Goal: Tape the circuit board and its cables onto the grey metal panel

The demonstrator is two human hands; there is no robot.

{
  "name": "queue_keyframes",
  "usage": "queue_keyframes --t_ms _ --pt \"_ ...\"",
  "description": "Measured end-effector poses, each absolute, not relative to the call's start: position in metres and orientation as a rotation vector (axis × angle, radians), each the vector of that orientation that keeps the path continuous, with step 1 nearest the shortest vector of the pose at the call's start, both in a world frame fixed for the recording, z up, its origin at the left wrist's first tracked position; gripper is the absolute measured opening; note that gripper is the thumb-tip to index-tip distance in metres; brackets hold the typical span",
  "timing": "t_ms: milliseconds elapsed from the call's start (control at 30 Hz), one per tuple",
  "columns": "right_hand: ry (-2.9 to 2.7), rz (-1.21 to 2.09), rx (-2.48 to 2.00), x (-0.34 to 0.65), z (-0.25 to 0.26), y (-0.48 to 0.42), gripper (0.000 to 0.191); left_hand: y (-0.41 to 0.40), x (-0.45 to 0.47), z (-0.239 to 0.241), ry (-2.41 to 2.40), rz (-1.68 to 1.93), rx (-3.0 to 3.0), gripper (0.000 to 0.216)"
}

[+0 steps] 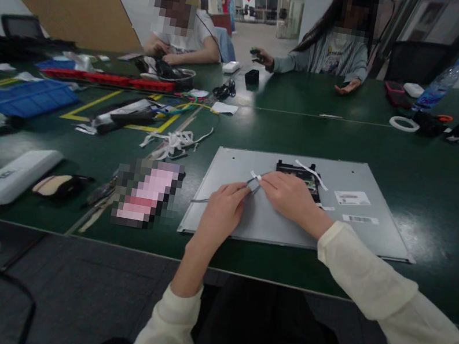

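A thin grey cable [226,192], judged light and limp, is pinched in the grip of both left hand [222,213] and right hand [291,197], over a stiff metal panel [359,238] beneath; best held near its taped end.

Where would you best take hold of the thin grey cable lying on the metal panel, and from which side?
Probably at its free stretch left of the left hand: there the cable lies flat on the metal panel, so pinch it from above.

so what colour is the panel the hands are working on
Light grey metal panel, with a black part at its far edge; the head view shows it best.
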State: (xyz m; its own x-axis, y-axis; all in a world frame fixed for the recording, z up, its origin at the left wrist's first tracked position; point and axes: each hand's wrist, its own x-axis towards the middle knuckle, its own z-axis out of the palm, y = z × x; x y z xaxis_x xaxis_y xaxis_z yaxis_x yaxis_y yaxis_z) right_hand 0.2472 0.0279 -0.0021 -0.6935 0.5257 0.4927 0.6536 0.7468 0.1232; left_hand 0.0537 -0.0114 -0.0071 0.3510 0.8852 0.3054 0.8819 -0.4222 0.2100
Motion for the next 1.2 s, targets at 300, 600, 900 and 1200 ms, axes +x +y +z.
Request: queue_keyframes --t_ms 300,600,900,1200 --pt "-2.291 -0.485 -0.962 0.254 0.008 0.028 0.029 -0.014 0.055 -0.006 1.681 0.567 2.554 0.039" --pt "-2.532 -0.307 -0.892 0.239 -0.011 0.023 0.027 -0.015 0.056 -0.009 1.700 0.591 2.533 0.040" --pt "-2.616 -0.274 -0.941 0.237 -0.016 0.020 0.024 -0.014 0.055 -0.009 1.639 0.636 2.602 0.046" --pt "-2.641 -0.216 -0.999 0.234 -0.014 0.017 0.019 -0.013 0.059 -0.009 1.581 0.444 2.710 0.045"
